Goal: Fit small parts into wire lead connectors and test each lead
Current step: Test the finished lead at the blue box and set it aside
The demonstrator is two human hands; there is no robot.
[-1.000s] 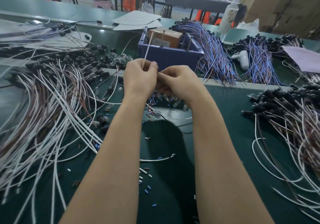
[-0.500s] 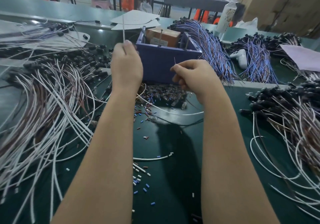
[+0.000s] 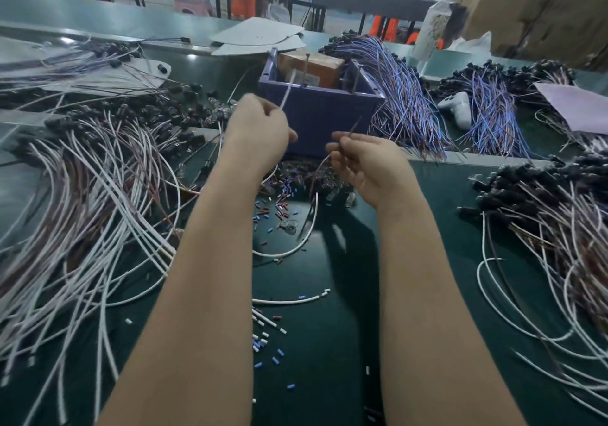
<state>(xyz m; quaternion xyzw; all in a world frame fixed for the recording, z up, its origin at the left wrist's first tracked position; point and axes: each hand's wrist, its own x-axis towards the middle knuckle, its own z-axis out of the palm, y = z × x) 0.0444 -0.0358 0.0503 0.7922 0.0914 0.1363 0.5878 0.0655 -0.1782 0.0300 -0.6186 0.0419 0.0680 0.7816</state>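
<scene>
Far left: left pile (image 3: 92,202) of white and brown leads, fanned across the green table (image 3: 329,376), with the black connector ends toward the back.

Left hand (image 3: 256,133): raised above the table, fingers curled, pinching a white wire (image 3: 285,96). The free end of the wire slants up and back, in front of the left wall of the bin. A white loop lies on the table below and between the hands; cannot tell whether it is the same wire.

Centre back: blue bin (image 3: 319,119), just behind both hands. A brown carton (image 3: 312,68) sits inside it.

Centre, on the table: a heap of small parts (image 3: 292,179) at the foot of the bin, below and between the hands. The single pieces are too blurred to identify. Nearer the camera: scattered cut bits (image 3: 263,343), white, blue and red.

Right hand (image 3: 368,162): raised, thumb and forefinger pinching a thin brown wire (image 3: 355,128). A short end pokes up above the fingertips; the rest drops below the hand toward the parts. The hands are apart, with an open gap between them in front of the bin.

Right of the bin: a blue bundle (image 3: 408,96) of leads draped toward the table edge, then a white plastic object (image 3: 459,108) lying beside it.

Far right: right pile (image 3: 566,228) of white and brown leads, black connectors at its back edge.
</scene>
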